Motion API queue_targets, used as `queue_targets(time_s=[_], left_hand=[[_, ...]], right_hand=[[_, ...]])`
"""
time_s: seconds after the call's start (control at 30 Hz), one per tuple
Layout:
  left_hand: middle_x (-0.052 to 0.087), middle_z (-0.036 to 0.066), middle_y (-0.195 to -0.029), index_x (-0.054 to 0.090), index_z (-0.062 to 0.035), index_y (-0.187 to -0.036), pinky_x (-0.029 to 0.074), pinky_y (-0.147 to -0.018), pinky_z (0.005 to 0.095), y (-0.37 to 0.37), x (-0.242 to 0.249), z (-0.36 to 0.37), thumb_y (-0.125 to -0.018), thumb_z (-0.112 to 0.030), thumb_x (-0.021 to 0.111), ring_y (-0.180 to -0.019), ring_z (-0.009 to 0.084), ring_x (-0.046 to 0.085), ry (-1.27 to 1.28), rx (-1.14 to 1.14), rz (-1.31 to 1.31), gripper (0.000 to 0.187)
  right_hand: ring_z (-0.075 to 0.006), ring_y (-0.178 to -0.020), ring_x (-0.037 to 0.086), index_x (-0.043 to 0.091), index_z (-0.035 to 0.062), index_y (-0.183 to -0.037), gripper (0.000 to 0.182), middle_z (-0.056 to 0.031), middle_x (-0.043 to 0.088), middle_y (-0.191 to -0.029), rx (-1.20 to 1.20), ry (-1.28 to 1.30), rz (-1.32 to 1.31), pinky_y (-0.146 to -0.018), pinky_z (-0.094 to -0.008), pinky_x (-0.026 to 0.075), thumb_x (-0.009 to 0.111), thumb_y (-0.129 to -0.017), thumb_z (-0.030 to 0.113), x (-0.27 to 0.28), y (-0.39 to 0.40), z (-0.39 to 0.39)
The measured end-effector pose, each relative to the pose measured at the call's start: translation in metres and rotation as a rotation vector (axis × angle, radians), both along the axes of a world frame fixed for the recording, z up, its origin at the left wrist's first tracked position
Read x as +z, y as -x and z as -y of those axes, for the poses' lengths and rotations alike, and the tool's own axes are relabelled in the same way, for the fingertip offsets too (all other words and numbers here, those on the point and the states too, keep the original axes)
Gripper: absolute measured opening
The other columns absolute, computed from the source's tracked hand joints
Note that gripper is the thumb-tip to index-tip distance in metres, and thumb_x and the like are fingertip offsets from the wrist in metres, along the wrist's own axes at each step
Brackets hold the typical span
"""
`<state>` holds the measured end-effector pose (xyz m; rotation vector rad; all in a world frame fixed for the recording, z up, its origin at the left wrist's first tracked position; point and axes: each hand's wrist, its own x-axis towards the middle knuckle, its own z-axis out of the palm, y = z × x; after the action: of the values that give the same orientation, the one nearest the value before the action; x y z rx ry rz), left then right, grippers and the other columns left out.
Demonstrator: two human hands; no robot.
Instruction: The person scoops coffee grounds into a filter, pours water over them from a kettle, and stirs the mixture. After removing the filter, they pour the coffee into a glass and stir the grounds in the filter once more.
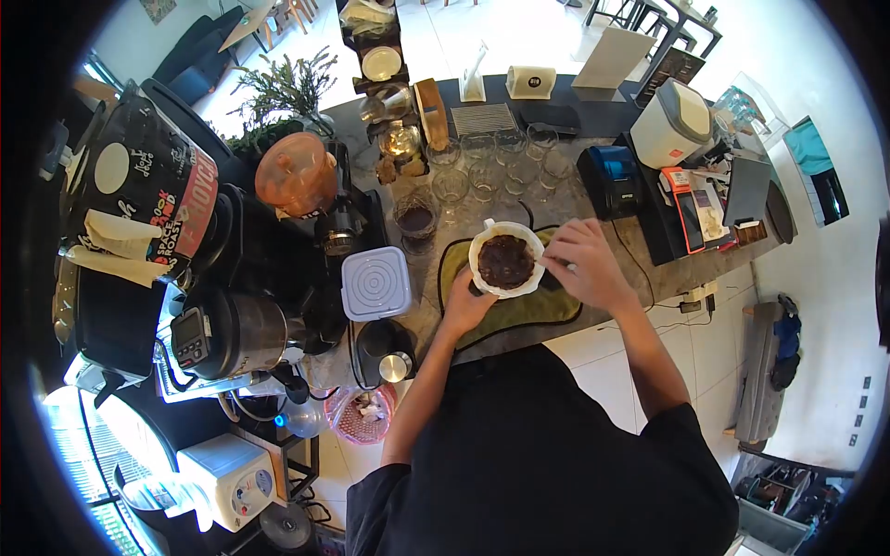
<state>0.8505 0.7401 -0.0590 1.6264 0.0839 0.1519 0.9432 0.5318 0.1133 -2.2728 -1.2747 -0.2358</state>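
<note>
Head view: left hand clamped around near-left side of filter-lined coffee dripper; right hand fingertips at its right rim, can't tell if pinching. Dark coffee grounds between hands, green mat beneath, glass of dark liquid left of grip.

The person wears a plain black top, its cloth dark and matt, spreading in one broad, unbroken shape across the torso. It is short-sleeved: the left sleeve and the right sleeve are the same black, loosely cut, with soft folds and wide, open hems circling the arms. Below the hems, the left forearm and right forearm are bare, slim and tapering to the wrists, and the left hand and right hand are bare too
</note>
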Motion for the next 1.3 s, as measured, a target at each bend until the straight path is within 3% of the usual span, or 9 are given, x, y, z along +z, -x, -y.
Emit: queue_targets(time_s=[0.4, 0.73, 0.93, 1.1, 1.3], left_hand=[[0.070, 0.009, -0.120, 0.066, -0.0020, -0.123, 0.050, -0.098, 0.0345, 0.000, 0.006, 0.000, -0.079, -0.008, 0.079, -0.111, 0.0195, 0.065, 0.103, -0.022, -0.022, 0.046], [0.069, 0.011, -0.122, 0.066, -0.0014, -0.123, 0.049, -0.100, 0.0364, 0.000, -0.001, 0.001, -0.080, -0.011, 0.080, -0.114, 0.0230, 0.065, 0.029, 0.009, -0.021, 0.047], [0.069, 0.011, -0.122, 0.066, -0.0015, -0.123, 0.049, -0.100, 0.0360, -0.002, -0.017, 0.002, -0.081, -0.011, 0.081, -0.114, 0.0227, 0.065, 0.024, 0.020, 0.003, 0.046], [0.068, 0.010, -0.122, 0.067, -0.0014, -0.121, 0.048, -0.101, 0.0357, -0.002, -0.013, 0.004, -0.080, -0.011, 0.082, -0.114, 0.0225, 0.065, 0.113, 0.022, -0.027, 0.044], [0.068, 0.010, -0.122, 0.067, -0.0014, -0.122, 0.048, -0.100, 0.0352, -0.001, -0.009, 0.004, -0.081, -0.011, 0.081, -0.113, 0.0218, 0.065, 0.076, 0.024, -0.047, 0.044]], right_hand=[[-0.0219, -0.092, 0.060, 0.072, 0.0079, -0.088, 0.009, -0.0027, 0.065, -0.088, -0.043, -0.136, 0.010, -0.092, -0.0390, 0.039, 0.077, -0.084, 0.015, -0.011, 0.008, -0.039], [-0.0214, -0.088, 0.059, 0.070, 0.0082, -0.086, 0.010, -0.0017, 0.063, -0.083, -0.052, -0.079, 0.025, -0.090, -0.0380, 0.038, 0.076, -0.086, 0.016, -0.005, -0.011, -0.009], [-0.0216, -0.082, 0.058, 0.065, 0.0075, -0.081, 0.013, -0.0016, 0.061, -0.078, -0.074, -0.065, -0.068, -0.087, -0.0376, 0.037, 0.074, -0.087, 0.013, -0.013, 0.000, -0.011], [-0.0241, -0.080, 0.059, 0.063, 0.0038, -0.081, 0.013, -0.0056, 0.062, -0.078, -0.084, -0.226, -0.227, -0.086, -0.0377, 0.037, 0.074, -0.085, 0.009, -0.023, 0.018, -0.026], [-0.0254, -0.082, 0.060, 0.068, 0.0036, -0.083, 0.011, -0.0063, 0.064, -0.081, -0.161, -0.324, -0.045, -0.085, -0.0382, 0.038, 0.076, -0.085, 0.010, -0.028, 0.007, -0.029]])
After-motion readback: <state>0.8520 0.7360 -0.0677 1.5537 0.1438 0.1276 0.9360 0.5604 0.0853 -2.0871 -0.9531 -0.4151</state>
